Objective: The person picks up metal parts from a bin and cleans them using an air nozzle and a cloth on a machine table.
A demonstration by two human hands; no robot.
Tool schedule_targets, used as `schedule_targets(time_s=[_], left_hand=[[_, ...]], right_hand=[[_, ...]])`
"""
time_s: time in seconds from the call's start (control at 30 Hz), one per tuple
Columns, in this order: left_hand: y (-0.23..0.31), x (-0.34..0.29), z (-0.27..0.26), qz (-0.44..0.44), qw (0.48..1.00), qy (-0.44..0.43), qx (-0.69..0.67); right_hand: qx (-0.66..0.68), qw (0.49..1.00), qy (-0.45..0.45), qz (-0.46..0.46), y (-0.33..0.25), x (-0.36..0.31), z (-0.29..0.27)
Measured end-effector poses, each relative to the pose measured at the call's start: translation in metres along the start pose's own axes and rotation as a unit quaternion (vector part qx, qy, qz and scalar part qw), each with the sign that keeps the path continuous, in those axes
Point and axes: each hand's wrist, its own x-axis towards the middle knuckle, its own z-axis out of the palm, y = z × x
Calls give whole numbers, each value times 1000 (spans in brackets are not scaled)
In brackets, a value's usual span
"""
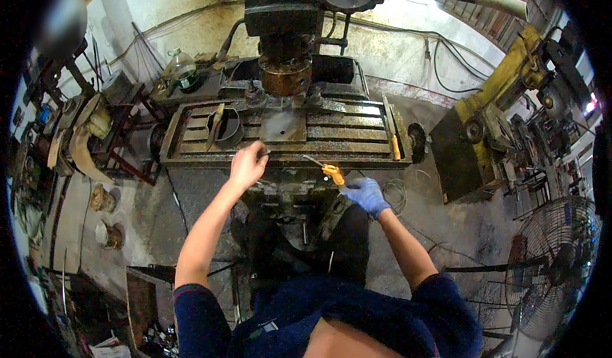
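Note:
My right hand (368, 196), in a blue glove, grips a yellow-orange air blow gun (333, 174). The thin metal nozzle of the blow gun points up and left toward the slotted machine table (357, 146). At the table's front edge my bare left hand (247, 165) is closed in a pinch. A small dark bit shows at its fingertips, too small to name. Just beyond that hand a flat metal plate (294, 134) with a dark hole lies under the spindle (285, 76). To the left of the plate sits a dark round pan (232, 131) with a brush-like tool (217, 117) across it.
A yellow-handled tool (394, 146) lies along the table's right end. Handwheels flank the table. A large wire fan (551, 265) stands at the lower right, near a dark cabinet (468, 148). Behind the table at left is a clear plastic jug (183, 71). Hoses cross the floor.

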Motion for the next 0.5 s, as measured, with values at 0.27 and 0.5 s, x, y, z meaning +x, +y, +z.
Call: schedule_targets(time_s=[0.27, 0.5], left_hand=[[-3, 98, 39, 11, 996, 62, 62], [5, 106, 39, 22, 989, 60, 135]], right_hand=[[178, 979, 41, 85, 45, -64, -30], [248, 954, 91, 141, 60, -93, -56]])
